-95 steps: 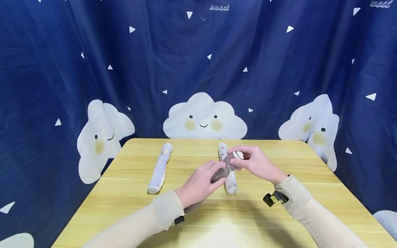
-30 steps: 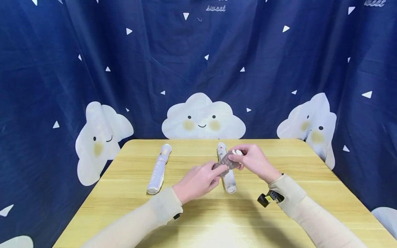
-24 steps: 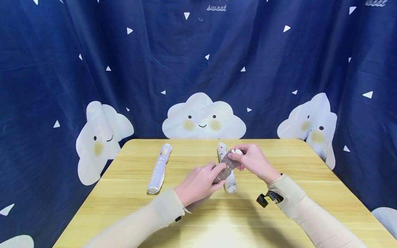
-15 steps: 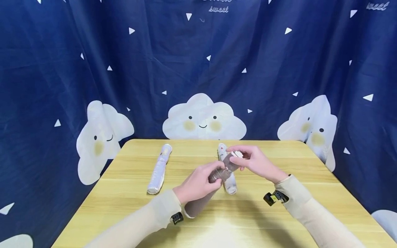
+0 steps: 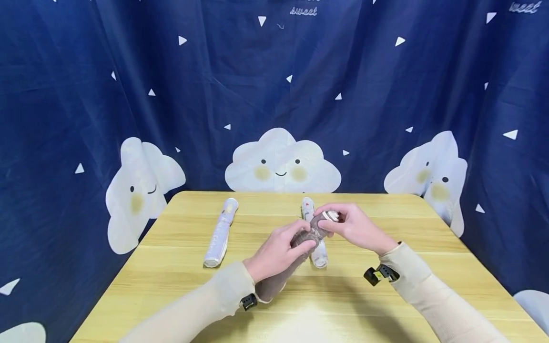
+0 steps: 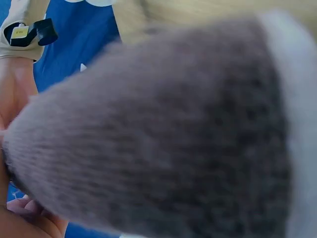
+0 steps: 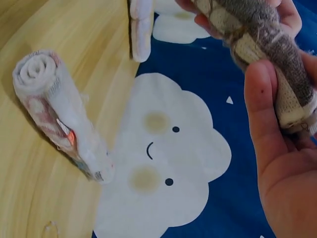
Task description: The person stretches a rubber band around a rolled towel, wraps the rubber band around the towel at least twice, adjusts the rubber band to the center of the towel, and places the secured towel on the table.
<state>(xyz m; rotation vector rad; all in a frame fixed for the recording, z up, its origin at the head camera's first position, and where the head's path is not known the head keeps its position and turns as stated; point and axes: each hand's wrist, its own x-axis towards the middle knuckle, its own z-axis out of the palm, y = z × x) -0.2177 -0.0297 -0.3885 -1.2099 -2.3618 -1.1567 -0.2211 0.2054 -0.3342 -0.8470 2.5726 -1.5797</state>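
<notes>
A rolled grey-brown towel (image 5: 274,283) is held slanting above the table, its white layered edges showing at the upper right end. Between my hands it narrows, with pale strands across it. My left hand (image 5: 279,250) grips it around the middle, thumb and forefinger at the narrow part. With thumb and fingers, my right hand (image 5: 356,226) pinches the upper end. In the left wrist view the towel's wide grey end (image 6: 163,134) fills most of the picture. A pale patterned side of the towel (image 7: 285,54) shows in the right wrist view.
Behind the held towel, a white printed rolled towel (image 5: 318,252) lies on the wooden table (image 5: 171,286). Another rolled towel (image 5: 220,236), pale lilac, lies further left. A dark blue curtain (image 5: 197,95) with white clouds surrounds the table's back and sides.
My left fingers have slid back from the narrow part, where they were a second ago, and now wrap the towel lower down. Its lower end shows below my left hand. My right hand keeps its pinch.
</notes>
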